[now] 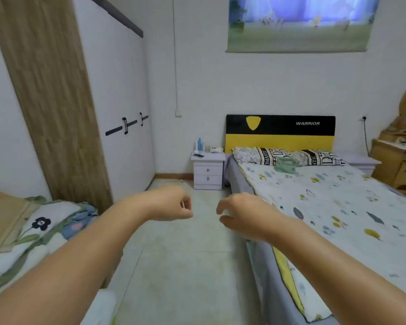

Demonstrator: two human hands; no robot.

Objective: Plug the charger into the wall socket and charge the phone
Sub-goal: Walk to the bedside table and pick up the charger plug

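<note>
A bed (326, 207) with a patterned sheet fills the right of the room, and a white wardrobe (117, 95) stands at the far left. Between them, against the far wall, sits a small pale nightstand (208, 171). Above it is the wall socket (178, 113), a small white plate beside a thin conduit. The phone (198, 155) lies flat on the nightstand's top, near its left edge. It will probably be light, rigid and smooth, best taken by its long edges. Behind it a white lump (216, 149) may be the charger, though blur leaves that unsure; if so, grip the hard body, not the limp cable. Both arms reach forward over the floor, well short of the nightstand. The left hand (171, 202) is loosely curled with something thin and pale at its fingertips, which I cannot identify. The right hand (238, 213) is half-curled and holds nothing.
</note>
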